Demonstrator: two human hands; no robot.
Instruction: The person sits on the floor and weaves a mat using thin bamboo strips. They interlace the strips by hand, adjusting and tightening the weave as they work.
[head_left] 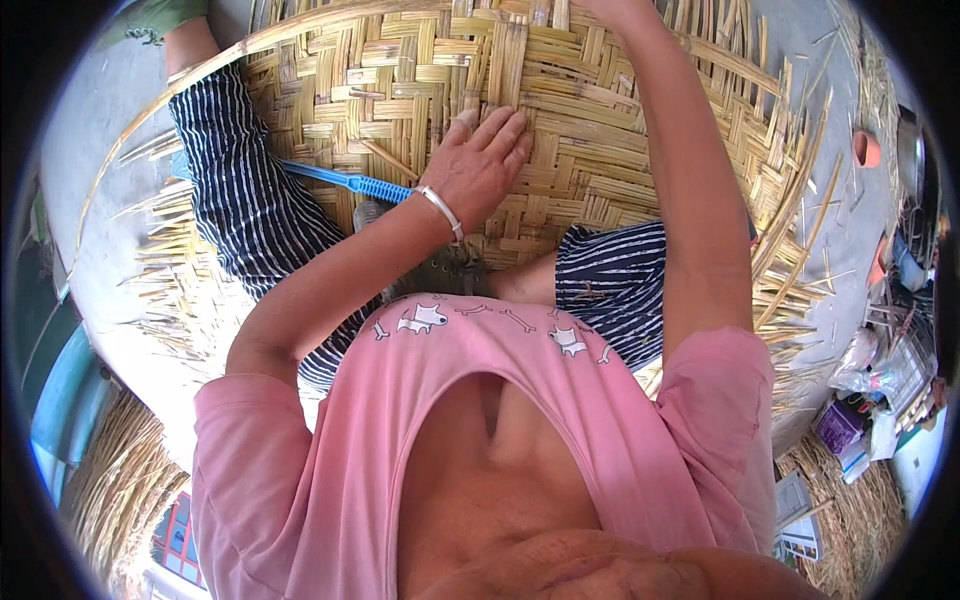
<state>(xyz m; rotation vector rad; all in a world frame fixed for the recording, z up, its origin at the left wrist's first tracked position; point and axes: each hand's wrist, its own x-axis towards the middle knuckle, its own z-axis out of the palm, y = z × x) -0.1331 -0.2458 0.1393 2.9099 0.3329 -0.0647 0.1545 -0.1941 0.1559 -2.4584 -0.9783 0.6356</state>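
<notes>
I sit on a large mat or basket of woven split-bamboo strips (580, 140), its loose strip ends sticking out along the sides. My left hand (478, 165) lies flat on the weave, fingers stretched out, with a white bangle (440, 213) at the wrist. Stretched away to the far edge of the picture, my right hand (612, 8) is mostly cut off, so its fingers and anything in them are hidden. Beside my left wrist lies a blue plastic tool with a ribbed handle (378, 188), its other end passing behind my left leg. A short loose strip (388, 158) rests near it.
A long curved bamboo strip (270, 42) arcs over the far left of the weave. Terracotta-coloured pots (866, 149) stand on the grey floor at right. Farther right are cluttered household items and a purple box (838, 427). Straw bundles (115, 460) lie at lower left.
</notes>
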